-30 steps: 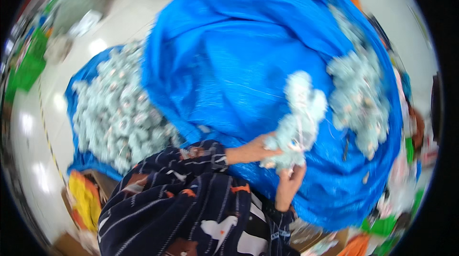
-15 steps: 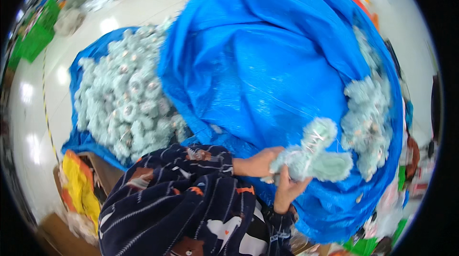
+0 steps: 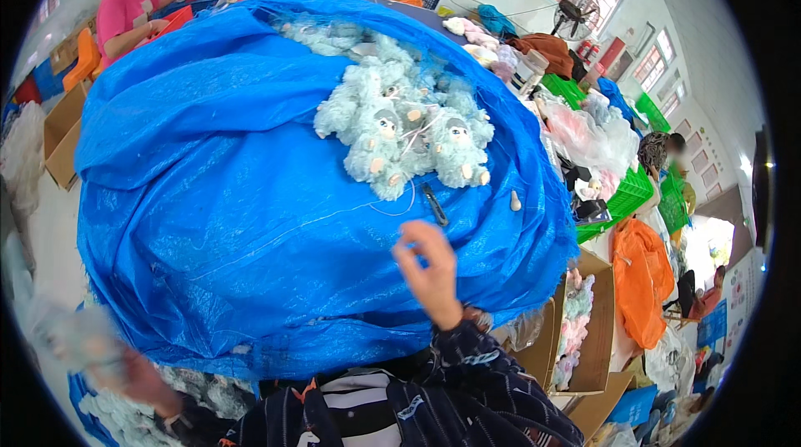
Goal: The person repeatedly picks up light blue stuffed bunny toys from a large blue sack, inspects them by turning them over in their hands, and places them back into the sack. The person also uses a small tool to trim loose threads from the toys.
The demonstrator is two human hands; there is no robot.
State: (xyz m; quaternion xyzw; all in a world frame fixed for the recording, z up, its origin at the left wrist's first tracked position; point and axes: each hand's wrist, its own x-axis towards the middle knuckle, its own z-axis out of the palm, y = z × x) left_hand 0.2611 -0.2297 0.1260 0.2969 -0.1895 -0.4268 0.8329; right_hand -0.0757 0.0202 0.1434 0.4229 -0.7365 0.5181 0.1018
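Note:
Low at the left, my left hand (image 3: 150,382) is blurred by motion and grips a pale blue-green plush toy (image 3: 79,338), also smeared. This hand is above a pile of similar plush toys (image 3: 125,414). My right hand (image 3: 431,267) hovers over the blue tarp (image 3: 250,230), fingers loosely curved and nothing seen in them. Just beyond its fingertips lies a slim dark hand tool (image 3: 435,205); its exact kind is unclear. Near that tool is a loose pale thread (image 3: 400,212). Farther back, several furry plush toys (image 3: 388,126) with small faces lie heaped on the tarp.
A small pale peg-shaped piece (image 3: 516,200) lies on the tarp at right. Beside the tarp stand a cardboard box (image 3: 596,322) of pastel plush, an orange sack (image 3: 641,280) and green crates (image 3: 630,196). A person in pink (image 3: 125,9) works at the far left.
My head view has swung toward the room. The plush toy, between both hands before, is now in my left hand at lower left. My right hand has let go of it.

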